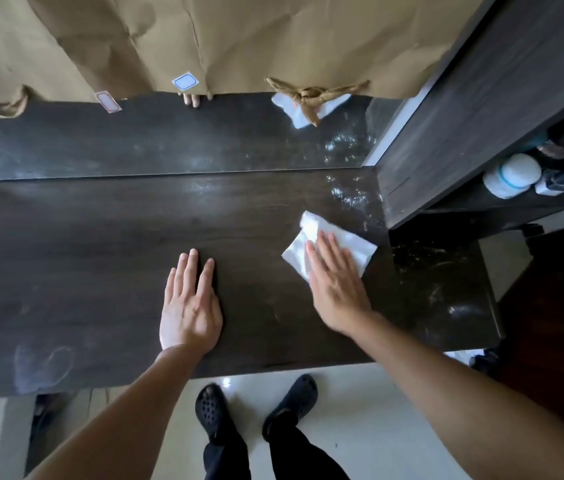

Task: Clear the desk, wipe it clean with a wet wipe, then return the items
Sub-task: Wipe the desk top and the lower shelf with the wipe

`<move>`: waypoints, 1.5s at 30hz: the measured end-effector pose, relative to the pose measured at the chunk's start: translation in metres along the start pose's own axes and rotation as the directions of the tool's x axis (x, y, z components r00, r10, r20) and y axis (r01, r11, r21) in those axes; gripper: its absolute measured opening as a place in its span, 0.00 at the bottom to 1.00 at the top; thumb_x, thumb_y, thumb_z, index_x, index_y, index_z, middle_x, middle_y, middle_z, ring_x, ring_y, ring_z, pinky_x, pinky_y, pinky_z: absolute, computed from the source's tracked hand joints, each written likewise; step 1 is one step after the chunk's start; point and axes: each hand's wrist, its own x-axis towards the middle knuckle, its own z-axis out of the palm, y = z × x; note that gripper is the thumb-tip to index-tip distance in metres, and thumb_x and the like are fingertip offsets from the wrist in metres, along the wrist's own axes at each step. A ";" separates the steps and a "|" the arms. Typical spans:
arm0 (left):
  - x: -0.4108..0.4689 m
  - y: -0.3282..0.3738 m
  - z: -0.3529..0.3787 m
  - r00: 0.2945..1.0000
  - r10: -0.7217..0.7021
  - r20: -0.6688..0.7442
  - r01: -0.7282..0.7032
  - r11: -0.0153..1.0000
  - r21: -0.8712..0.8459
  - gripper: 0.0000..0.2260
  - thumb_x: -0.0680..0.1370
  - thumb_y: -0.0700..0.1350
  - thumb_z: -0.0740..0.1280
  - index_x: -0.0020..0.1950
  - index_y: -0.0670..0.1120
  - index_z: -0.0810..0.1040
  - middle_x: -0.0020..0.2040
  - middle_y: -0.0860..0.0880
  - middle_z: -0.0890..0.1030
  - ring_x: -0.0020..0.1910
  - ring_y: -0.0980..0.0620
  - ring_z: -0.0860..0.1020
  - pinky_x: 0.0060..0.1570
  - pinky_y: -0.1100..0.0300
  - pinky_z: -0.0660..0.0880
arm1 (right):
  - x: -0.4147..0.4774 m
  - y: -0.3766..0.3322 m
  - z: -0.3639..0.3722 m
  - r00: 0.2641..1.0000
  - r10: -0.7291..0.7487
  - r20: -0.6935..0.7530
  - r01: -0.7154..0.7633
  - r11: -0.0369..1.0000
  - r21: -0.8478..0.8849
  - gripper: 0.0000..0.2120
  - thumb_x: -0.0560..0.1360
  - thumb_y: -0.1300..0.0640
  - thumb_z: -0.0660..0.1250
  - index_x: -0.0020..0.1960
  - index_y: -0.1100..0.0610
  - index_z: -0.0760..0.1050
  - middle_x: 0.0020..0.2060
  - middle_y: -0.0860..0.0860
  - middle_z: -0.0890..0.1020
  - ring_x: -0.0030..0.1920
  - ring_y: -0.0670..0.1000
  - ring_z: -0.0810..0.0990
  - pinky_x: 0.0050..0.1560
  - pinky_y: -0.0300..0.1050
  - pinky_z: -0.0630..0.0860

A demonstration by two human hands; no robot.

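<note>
The dark wooden desk (83,258) stretches across the view with nothing standing on its top. A white wet wipe (343,242) lies flat on the desk's right part. My right hand (337,289) presses on the wipe with straight fingers, covering its near half. My left hand (190,303) rests flat on the bare desk in the middle, fingers straight, holding nothing. Pale smears and dusty specks (350,195) show on the surface at the right back corner and along the left front.
A mirror strip (169,143) runs along the desk's back under brown paper (239,36), reflecting the wipe and fingers. A dark shelf unit (481,109) at the right holds a white jar (512,174) and small bottles. A lower dusty dark surface (447,289) adjoins the desk's right end.
</note>
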 end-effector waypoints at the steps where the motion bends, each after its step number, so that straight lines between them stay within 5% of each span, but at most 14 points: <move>1: 0.000 0.001 0.000 1.000 -0.020 -0.007 0.020 1.000 -0.003 0.25 0.76 0.45 0.49 0.71 0.40 0.67 0.75 0.37 0.61 0.75 0.39 0.56 0.74 0.45 0.55 | -0.023 -0.015 0.008 0.994 -0.109 0.017 0.109 0.994 0.006 0.25 0.78 0.62 0.55 0.75 0.61 0.58 0.76 0.58 0.57 0.76 0.60 0.51 0.75 0.57 0.52; 5: 0.004 0.009 0.002 0.987 -0.155 -0.032 0.154 0.988 -0.025 0.24 0.77 0.44 0.50 0.73 0.41 0.65 0.76 0.39 0.59 0.76 0.40 0.54 0.74 0.45 0.52 | -0.055 -0.004 0.003 0.963 -0.260 0.068 0.259 0.966 0.020 0.23 0.80 0.57 0.50 0.74 0.60 0.62 0.74 0.56 0.61 0.75 0.58 0.57 0.72 0.54 0.54; 8: 0.008 0.014 0.004 0.978 -0.207 -0.039 0.206 0.978 -0.029 0.24 0.77 0.44 0.52 0.73 0.41 0.65 0.76 0.39 0.59 0.76 0.40 0.54 0.74 0.45 0.52 | -0.010 0.032 -0.013 1.000 -0.007 -0.028 0.007 1.000 0.008 0.22 0.80 0.60 0.56 0.72 0.66 0.62 0.73 0.62 0.62 0.74 0.62 0.57 0.72 0.60 0.58; 11: 0.009 0.013 0.006 0.975 -0.216 -0.042 0.216 0.976 -0.019 0.24 0.76 0.45 0.52 0.73 0.42 0.65 0.76 0.39 0.59 0.76 0.40 0.54 0.74 0.45 0.52 | 0.049 0.051 -0.020 0.977 0.202 -0.065 -0.202 0.979 0.003 0.24 0.81 0.58 0.53 0.74 0.66 0.55 0.75 0.63 0.55 0.76 0.61 0.50 0.75 0.56 0.50; 17: 0.009 0.011 0.008 0.976 -0.214 -0.044 0.214 0.977 0.017 0.25 0.76 0.46 0.49 0.73 0.42 0.65 0.76 0.40 0.59 0.76 0.41 0.54 0.75 0.47 0.51 | 0.136 0.033 -0.027 0.811 0.555 -0.185 -0.526 0.830 0.183 0.25 0.79 0.59 0.52 0.74 0.65 0.54 0.76 0.59 0.53 0.77 0.56 0.46 0.74 0.55 0.49; 20: 0.009 0.011 0.008 0.976 -0.214 -0.038 0.214 0.977 0.012 0.25 0.76 0.46 0.50 0.73 0.41 0.65 0.76 0.39 0.58 0.76 0.41 0.54 0.75 0.47 0.50 | 0.125 0.006 -0.013 0.973 0.207 -0.103 -0.200 0.977 0.080 0.26 0.78 0.61 0.54 0.74 0.65 0.54 0.76 0.61 0.54 0.76 0.59 0.48 0.75 0.54 0.49; 23: 0.009 0.013 0.004 0.977 -0.210 -0.032 0.210 0.978 0.001 0.25 0.76 0.46 0.50 0.73 0.41 0.65 0.76 0.39 0.58 0.76 0.40 0.54 0.74 0.45 0.51 | 0.101 0.024 -0.018 0.985 -0.168 -0.048 0.170 0.985 0.029 0.24 0.79 0.64 0.54 0.75 0.63 0.56 0.75 0.58 0.58 0.76 0.57 0.53 0.76 0.54 0.50; 25: 0.010 0.013 0.004 0.977 -0.212 -0.036 0.212 0.977 -0.002 0.25 0.76 0.45 0.50 0.73 0.41 0.65 0.76 0.39 0.59 0.76 0.40 0.54 0.74 0.45 0.52 | 0.104 0.051 -0.029 0.993 0.025 -0.116 -0.018 0.998 0.067 0.24 0.79 0.65 0.55 0.74 0.65 0.57 0.75 0.60 0.58 0.76 0.58 0.54 0.75 0.54 0.51; 27: 0.010 0.013 0.004 0.976 -0.212 -0.039 0.212 0.977 -0.003 0.24 0.76 0.44 0.53 0.73 0.41 0.66 0.76 0.39 0.59 0.76 0.40 0.54 0.74 0.45 0.52 | 0.113 0.056 -0.031 0.905 0.390 -0.170 -0.379 0.921 0.093 0.26 0.79 0.62 0.55 0.75 0.65 0.53 0.76 0.60 0.54 0.76 0.58 0.49 0.75 0.52 0.48; 29: 0.011 0.014 0.005 0.976 -0.213 -0.040 0.213 0.977 -0.001 0.24 0.76 0.42 0.55 0.73 0.40 0.66 0.76 0.38 0.59 0.76 0.40 0.54 0.74 0.45 0.53 | 0.128 0.017 -0.021 0.833 0.510 -0.213 -0.493 0.860 0.131 0.29 0.77 0.62 0.56 0.75 0.66 0.50 0.76 0.61 0.52 0.76 0.59 0.47 0.74 0.53 0.47; 33: 0.010 0.013 0.003 0.979 -0.201 -0.032 0.201 0.980 -0.004 0.25 0.76 0.42 0.55 0.73 0.40 0.65 0.76 0.38 0.58 0.76 0.40 0.54 0.74 0.44 0.52 | 0.134 -0.071 0.010 0.991 0.073 -0.109 -0.061 0.992 0.107 0.27 0.78 0.60 0.53 0.76 0.61 0.51 0.77 0.59 0.52 0.77 0.57 0.46 0.75 0.52 0.48; 37: 0.010 0.013 0.002 0.978 -0.207 -0.029 0.206 0.978 -0.009 0.24 0.77 0.43 0.54 0.73 0.41 0.65 0.76 0.39 0.58 0.76 0.40 0.53 0.74 0.45 0.52 | 0.123 -0.038 -0.010 0.963 -0.267 -0.047 0.271 0.946 0.177 0.20 0.80 0.63 0.55 0.72 0.61 0.64 0.73 0.57 0.63 0.75 0.55 0.56 0.74 0.52 0.54; 40: 0.009 0.011 0.003 0.979 -0.200 -0.036 0.200 0.980 -0.012 0.25 0.76 0.44 0.52 0.73 0.40 0.65 0.76 0.38 0.58 0.76 0.39 0.53 0.74 0.45 0.52 | 0.117 0.033 -0.027 0.992 0.032 -0.121 -0.022 0.996 0.082 0.22 0.79 0.66 0.55 0.72 0.66 0.62 0.73 0.60 0.62 0.75 0.58 0.56 0.74 0.53 0.54; 45: 0.011 0.013 0.003 0.980 -0.196 -0.034 0.196 0.980 -0.020 0.26 0.76 0.45 0.51 0.73 0.40 0.65 0.76 0.38 0.58 0.76 0.39 0.54 0.74 0.44 0.52 | 0.135 0.051 -0.038 0.881 0.435 -0.185 -0.419 0.900 0.121 0.22 0.77 0.64 0.56 0.70 0.66 0.61 0.74 0.60 0.60 0.76 0.57 0.52 0.74 0.50 0.51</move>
